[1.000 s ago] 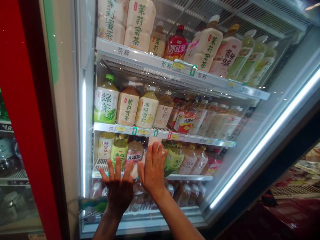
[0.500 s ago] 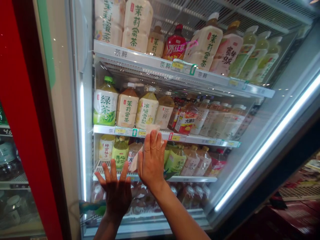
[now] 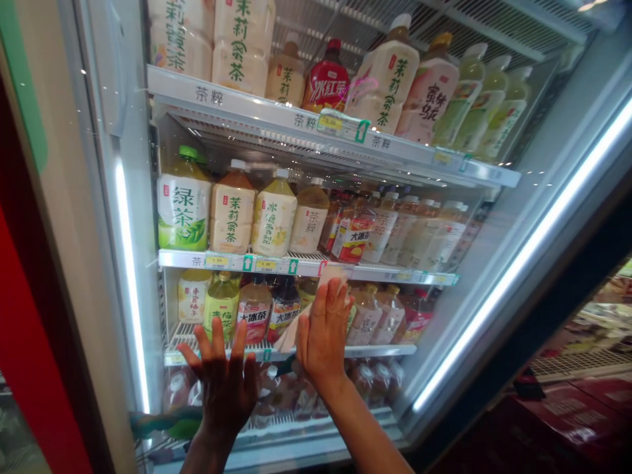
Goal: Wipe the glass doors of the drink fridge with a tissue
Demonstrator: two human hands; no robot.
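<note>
My left hand (image 3: 224, 388) lies flat on the glass door (image 3: 459, 289) of a drinks fridge, fingers spread, holding nothing. To its right, my right hand (image 3: 323, 336) presses a white cloth (image 3: 289, 339) against the same glass, fingers together and pointing up. The cloth peeks out at the left of the palm and above the fingertips. Behind the glass at hand height stand small tea bottles (image 3: 254, 316) on a wire shelf (image 3: 380, 350).
Big tea bottles (image 3: 182, 204) fill the shelf above, with price tags (image 3: 217, 261) along its edge. More bottles stand on the top shelf (image 3: 326, 85). A lit strip (image 3: 518, 263) runs down the right door frame. A red panel (image 3: 29, 368) stands at the left, red boxes (image 3: 567, 408) at the lower right.
My right hand has slid the cloth up and then to the right across the glass. My left hand has stayed flat in about the same spot. The view has shifted to the right.
</note>
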